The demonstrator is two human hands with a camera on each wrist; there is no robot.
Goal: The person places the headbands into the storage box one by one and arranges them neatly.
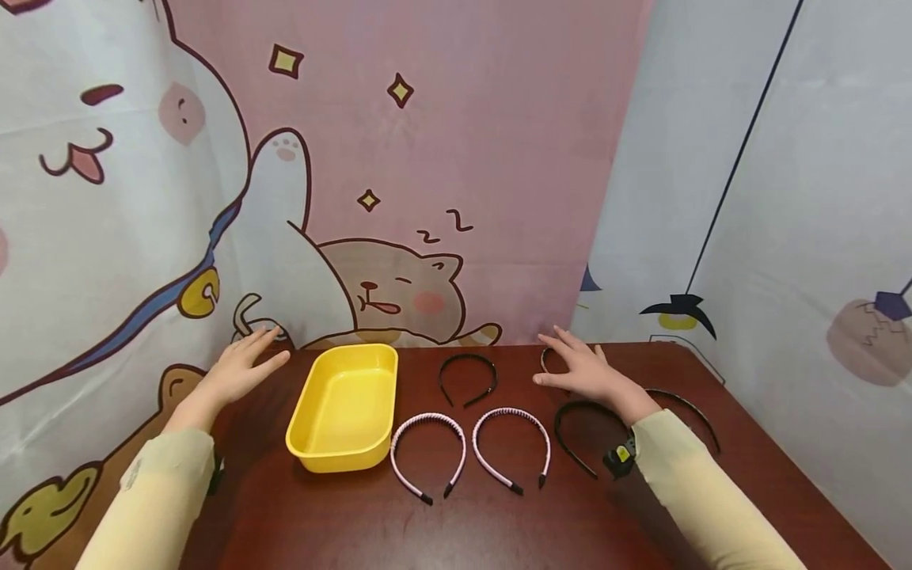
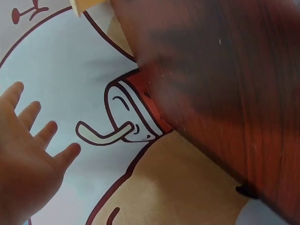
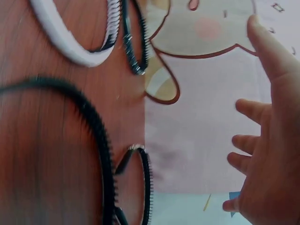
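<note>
My left hand [image 1: 233, 372] is raised left of a yellow tray [image 1: 342, 461], fingers spread and holding nothing. In the left wrist view the palm of the left hand [image 2: 33, 159] shows beside the table edge. My right hand [image 1: 584, 372] hovers over the back right of the table, fingers extended, nothing held. Below it lies a black headband [image 1: 570, 410], partly hidden by the wrist; another dark headband [image 1: 545, 360] shows behind the fingers. Two pink-and-white headbands [image 1: 429, 416] [image 1: 511, 411] lie right of the tray, with a thin black headband [image 1: 466, 356] behind them.
One more dark headband [image 1: 694, 408] lies near the right side, partly behind the right forearm. The dark red table [image 1: 456, 530] meets a cartoon-printed cloth [image 1: 484, 174] at its back and sides. A black wrist camera [image 1: 618, 459] sits on the right wrist.
</note>
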